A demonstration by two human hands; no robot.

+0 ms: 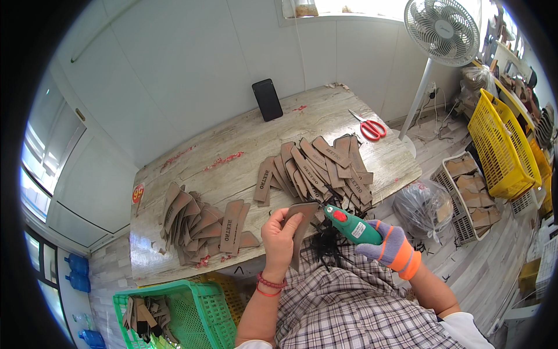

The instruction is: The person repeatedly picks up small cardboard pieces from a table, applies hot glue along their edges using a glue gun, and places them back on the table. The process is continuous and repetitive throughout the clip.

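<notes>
Left hand (280, 239) gripping brown piece (302, 224), gloved right hand (390, 247) holding green tool (351, 225), scissors (368, 126) beyond

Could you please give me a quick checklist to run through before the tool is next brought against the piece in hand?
1. Left hand grips the brown piece firmly: ok.
2. Right hand, gloved, holds the green rotary tool: ok.
3. Tool tip sits at the piece's edge: ok, close beside it; contact cannot tell.
4. Left fingers away from the tip: cannot tell, they are near.
5. Tool running: cannot tell.
6. Red scissors and black phone lie away from the work: ok.
</notes>
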